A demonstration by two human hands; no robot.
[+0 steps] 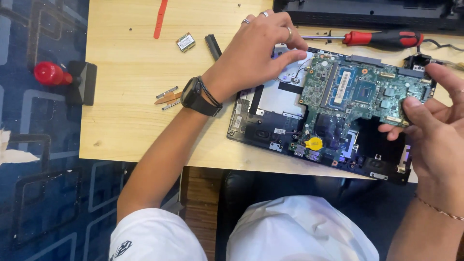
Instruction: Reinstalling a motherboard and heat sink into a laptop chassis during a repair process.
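A green laptop motherboard (pixel 360 92) with a yellow coin cell (pixel 314 143) is lifted and tilted above an open black laptop base (pixel 263 128) on a pale wooden table (pixel 130 106). My left hand (pixel 256 50), wearing rings and a black wristwatch, pinches the board's upper left corner. My right hand (pixel 430 121) grips the board's right edge with thumb and fingers.
A red-handled screwdriver (pixel 382 38) lies behind the laptop. A small wireless card (pixel 185 42), a black strip (pixel 213 46), a red plastic strip (pixel 160 19) and a copper heat pipe (pixel 167 98) lie at the left. A red-knobbed black object (pixel 65 77) sits on the blue carpet.
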